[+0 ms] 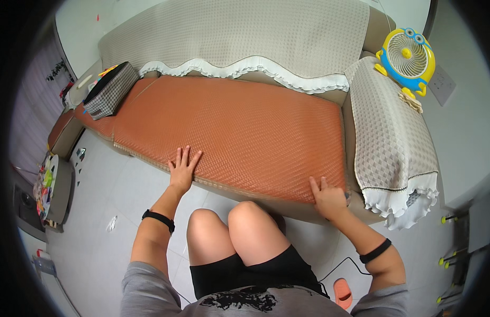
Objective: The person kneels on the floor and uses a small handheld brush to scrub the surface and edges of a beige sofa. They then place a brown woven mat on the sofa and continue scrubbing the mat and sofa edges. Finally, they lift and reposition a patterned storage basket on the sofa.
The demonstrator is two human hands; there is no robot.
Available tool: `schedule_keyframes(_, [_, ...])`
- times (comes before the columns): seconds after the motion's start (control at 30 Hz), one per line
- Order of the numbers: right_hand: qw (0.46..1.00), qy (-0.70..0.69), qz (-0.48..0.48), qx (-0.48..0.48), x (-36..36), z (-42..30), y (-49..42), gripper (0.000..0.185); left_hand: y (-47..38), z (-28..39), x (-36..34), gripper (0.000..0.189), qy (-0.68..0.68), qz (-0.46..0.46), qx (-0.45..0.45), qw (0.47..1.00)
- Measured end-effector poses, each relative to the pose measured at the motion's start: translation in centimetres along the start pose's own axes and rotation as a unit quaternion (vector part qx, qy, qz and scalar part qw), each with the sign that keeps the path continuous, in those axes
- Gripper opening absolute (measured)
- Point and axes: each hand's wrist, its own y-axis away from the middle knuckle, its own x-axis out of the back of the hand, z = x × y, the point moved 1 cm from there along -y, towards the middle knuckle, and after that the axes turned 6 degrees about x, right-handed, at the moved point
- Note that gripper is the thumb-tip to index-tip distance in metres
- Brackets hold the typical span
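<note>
A woven reddish-brown seat mat [237, 126] covers the long seat of the sofa in front of me. My left hand [183, 168] rests palm down on the mat's front edge, fingers spread and holding nothing. At the front right corner, near the armrest, my right hand [329, 198] touches the mat with two fingers extended. Its other fingers are folded or hidden, so I cannot tell whether they grip the edge. A small dark patch shows beside that hand, too unclear to name.
A patterned cover with white ruffles drapes the backrest [245, 37] and armrest [387, 130]. A yellow-and-blue fan [406, 55] stands on the armrest. On the left are a houndstooth storage box [112, 95] and a cluttered round table [59, 190]. An orange slipper [342, 291] lies on the floor.
</note>
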Motion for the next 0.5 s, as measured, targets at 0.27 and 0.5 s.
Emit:
schedule_keyframes(0.27, [0.984,-0.017,0.168,-0.059,6.6,2.4,0.7,0.03,-3.7,-3.0,3.1,0.028,0.208,0.322,-0.028,0.923])
schedule_keyframes(0.5, [0.991,0.008,0.088,-0.105,3.8,2.8,-1.8,0.022,-7.0,-0.1,4.8,0.029,0.146,0.21,0.008,0.967])
